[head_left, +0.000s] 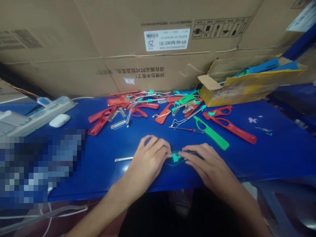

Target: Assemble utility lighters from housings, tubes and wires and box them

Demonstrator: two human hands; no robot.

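A part-built long-nosed lighter lies low over the near side of the table, its teal trigger piece point(176, 157) showing between my hands. Its blue casing is mostly covered by my fingers. The silvery metal tube point(124, 159) sticks out to the left from under my left hand point(151, 154). That hand is closed, its thumb and fingertips pinching the lighter just left of the trigger. From the other side, the fingers of my right hand point(209, 161) close on the lighter's right part. What lies under the right palm is hidden.
Beyond my hands are red casing halves point(101, 121), clear fluid tanks point(118, 124), a screwdriver point(197, 130) and a green casing point(214, 136). An open carton point(222, 95) with blue casings stands back right. At left are a power strip point(53, 107) and white earphone case point(59, 120).
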